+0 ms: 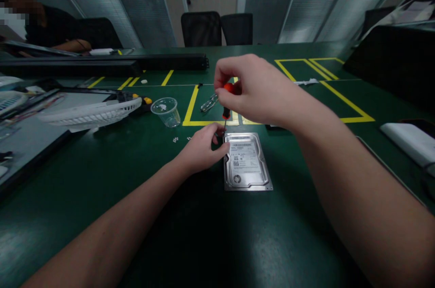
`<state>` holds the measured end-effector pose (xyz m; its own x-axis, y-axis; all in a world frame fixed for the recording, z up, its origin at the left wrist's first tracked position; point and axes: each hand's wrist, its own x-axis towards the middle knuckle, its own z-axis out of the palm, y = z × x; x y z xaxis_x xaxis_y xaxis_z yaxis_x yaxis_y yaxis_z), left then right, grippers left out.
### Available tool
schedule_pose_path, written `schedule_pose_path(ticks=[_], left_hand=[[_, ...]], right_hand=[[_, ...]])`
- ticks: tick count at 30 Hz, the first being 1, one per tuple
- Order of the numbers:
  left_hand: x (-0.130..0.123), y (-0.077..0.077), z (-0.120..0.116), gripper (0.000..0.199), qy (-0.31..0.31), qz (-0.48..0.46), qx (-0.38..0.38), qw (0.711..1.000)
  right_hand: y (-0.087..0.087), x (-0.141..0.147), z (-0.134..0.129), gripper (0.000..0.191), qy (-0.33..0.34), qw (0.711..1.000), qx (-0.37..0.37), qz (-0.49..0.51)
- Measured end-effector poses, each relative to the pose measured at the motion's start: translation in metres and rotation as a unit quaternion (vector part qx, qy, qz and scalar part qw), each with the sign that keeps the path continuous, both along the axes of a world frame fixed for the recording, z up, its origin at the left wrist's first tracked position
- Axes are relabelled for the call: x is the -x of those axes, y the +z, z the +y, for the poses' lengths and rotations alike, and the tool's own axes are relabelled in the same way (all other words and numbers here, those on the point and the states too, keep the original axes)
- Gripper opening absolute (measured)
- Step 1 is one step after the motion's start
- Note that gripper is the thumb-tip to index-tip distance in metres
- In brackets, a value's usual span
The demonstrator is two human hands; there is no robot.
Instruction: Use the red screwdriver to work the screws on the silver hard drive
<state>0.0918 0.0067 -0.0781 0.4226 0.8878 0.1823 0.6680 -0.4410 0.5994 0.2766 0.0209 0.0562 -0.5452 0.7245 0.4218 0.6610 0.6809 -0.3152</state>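
Note:
A silver hard drive (pixel 245 163) with a white label lies flat on the green table (pixel 190 233). My right hand (pixel 249 88) is closed round the red and black handle of a screwdriver (pixel 226 112), held upright with its thin shaft pointing down at the drive's far left corner. My left hand (pixel 205 147) rests at the drive's left edge, thumb on its top and fingers curled beside the screwdriver tip. Whether those fingers pinch anything small is hidden. Several tiny pale pieces (pixel 175 139) lie left of my left hand.
A clear plastic cup (pixel 167 112) stands left of the hands, near a clear-handled tool (pixel 209 103). White fan-like parts (pixel 91 115) and long black bars (pixel 163 61) are at the left. A white box (pixel 409 143) lies right. A person (pixel 50 25) sits at the far left.

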Motion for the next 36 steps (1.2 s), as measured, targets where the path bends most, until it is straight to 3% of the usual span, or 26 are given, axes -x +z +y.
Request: schedule_pose_path(ticks=[6,16,23,29,36], left_hand=[[0.0006,-0.0022,0.0007,0.036,0.005,0.0,0.0,1.0],[0.0011,-0.0035,0.0006,0.037,0.005,0.001,0.0,1.0],[-0.0004,-0.0024,0.0008,0.036,0.003,-0.002,0.002,1.0],[0.0005,-0.0032,0.0014,0.036,-0.001,-0.003,0.002,1.0],[0.0002,-0.0014,0.0003,0.035,0.0,-0.006,0.002,1.0]], right_hand=[[0.0019,0.0014,0.0004,0.022,-0.011,1.0,0.003,0.0],[0.0011,0.0025,-0.0007,0.019,-0.014,0.999,0.039,0.03],[0.0021,0.0,-0.0001,0.021,-0.052,0.998,-0.019,-0.003],[0.0003,-0.0015,0.0013,0.008,-0.026,0.999,-0.024,0.013],[0.0038,0.0011,-0.0029,0.023,-0.024,1.0,0.003,0.01]])
